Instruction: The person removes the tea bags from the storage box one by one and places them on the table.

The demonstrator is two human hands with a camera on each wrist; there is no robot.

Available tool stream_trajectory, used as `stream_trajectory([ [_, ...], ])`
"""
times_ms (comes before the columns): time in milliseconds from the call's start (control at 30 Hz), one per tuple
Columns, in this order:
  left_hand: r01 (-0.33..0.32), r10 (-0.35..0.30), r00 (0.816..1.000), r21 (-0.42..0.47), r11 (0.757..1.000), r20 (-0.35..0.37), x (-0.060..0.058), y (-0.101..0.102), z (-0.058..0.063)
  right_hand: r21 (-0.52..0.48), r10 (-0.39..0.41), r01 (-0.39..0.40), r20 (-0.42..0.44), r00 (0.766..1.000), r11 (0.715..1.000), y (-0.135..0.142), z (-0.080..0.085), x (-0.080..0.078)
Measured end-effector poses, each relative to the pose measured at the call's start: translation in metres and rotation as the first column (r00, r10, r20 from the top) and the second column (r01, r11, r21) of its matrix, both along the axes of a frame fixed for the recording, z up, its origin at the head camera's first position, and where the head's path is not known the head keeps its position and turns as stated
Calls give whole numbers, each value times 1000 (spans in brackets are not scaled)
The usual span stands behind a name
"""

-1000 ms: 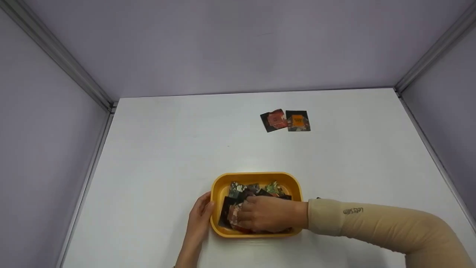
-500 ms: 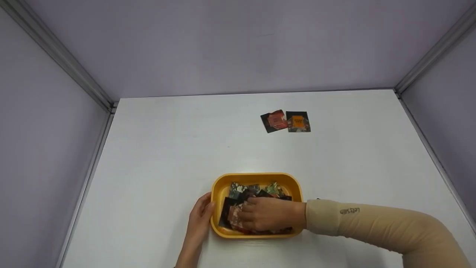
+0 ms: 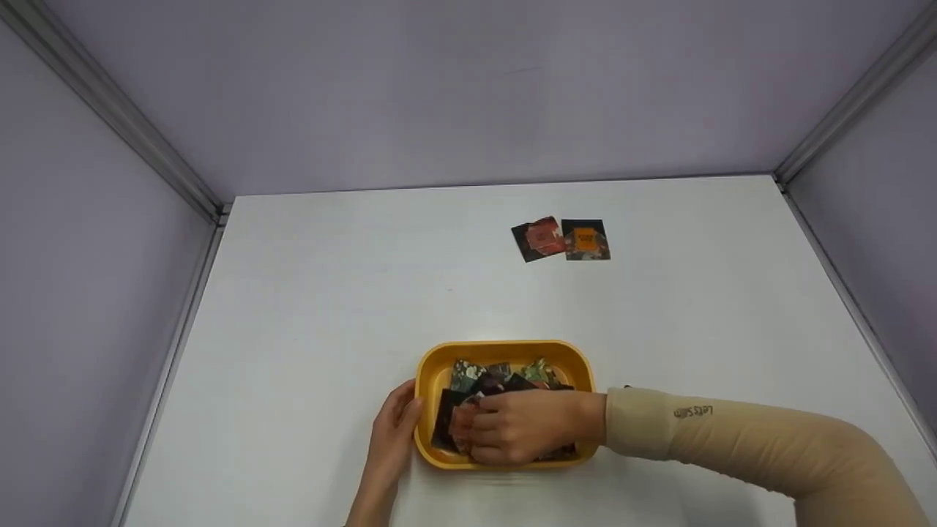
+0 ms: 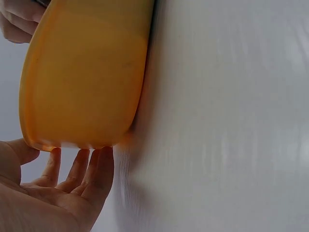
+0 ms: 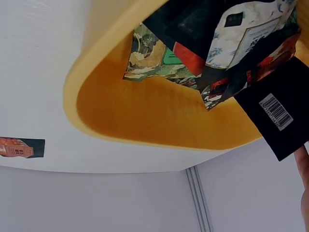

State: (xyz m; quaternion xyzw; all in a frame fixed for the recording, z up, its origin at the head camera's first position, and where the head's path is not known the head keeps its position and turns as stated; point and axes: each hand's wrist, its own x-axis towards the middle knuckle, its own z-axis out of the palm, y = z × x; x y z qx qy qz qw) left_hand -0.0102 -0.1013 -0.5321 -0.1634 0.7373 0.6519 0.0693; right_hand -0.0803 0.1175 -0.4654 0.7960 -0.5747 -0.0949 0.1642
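Observation:
A yellow plastic tray (image 3: pixel 505 350) sits near me, holding several small, flat, printed packets (image 3: pixel 466 375). My left hand (image 3: pixel 392 432) is at the tray's left end; in the left wrist view its fingertips touch the outer wall, the thumb at the rim. Inside the tray lies my right hand (image 3: pixel 516 424), fingers bent down among the packets beside a black and reddish packet (image 3: pixel 443 417). Its fingertips are hidden, so whether they pinch a packet is unclear. In the right wrist view, a tilted black packet (image 5: pixel 277 113) shows a barcode in front of the rim.
Two similar packets, one red and black (image 3: pixel 540 238), one black with an orange label (image 3: pixel 585 239), lie side by side toward the back of the white table (image 3: pixel 329 293). Pale walls (image 3: pixel 468 88) enclose its back and sides. My right forearm's beige sleeve (image 3: pixel 747 432) crosses the right front.
My right hand shifts slightly among the packets, and the reddish one by its fingers looks slightly different. My left hand, the tray and the two packets at the back stay in place.

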Motion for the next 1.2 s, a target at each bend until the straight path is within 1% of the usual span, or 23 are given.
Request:
stream_trajectory([
  [67,-2,2,1000,-4,1000,4,0,0,0,-18,11,-10,7,1000,1000,0,2,0],
  [167,-4,4,1000,-8,1000,14,0,0,1,-44,23,-23,-7,1000,999,0,3,1],
  [367,-9,10,1000,-13,1000,25,0,0,0,-77,14,-17,-39,999,997,4,8,0],
  [467,-9,10,1000,-20,1000,23,0,-1,-1,-109,-8,3,-44,999,994,8,12,0],
  [633,-12,13,999,-19,1000,33,0,0,-1,-178,-89,89,7,996,980,16,17,1],
  [733,-14,14,999,-8,1000,39,-1,1,0,-207,-144,147,29,989,967,24,20,2],
  [867,-11,11,999,2,1000,38,0,3,0,-260,-199,202,36,979,944,37,23,1],
  [1100,-9,8,998,14,1000,55,-1,3,1,-341,-300,303,64,952,890,62,30,-9],
  [1200,-7,7,999,7,1000,52,-2,2,1,-367,-336,336,66,939,867,73,29,-13],
])
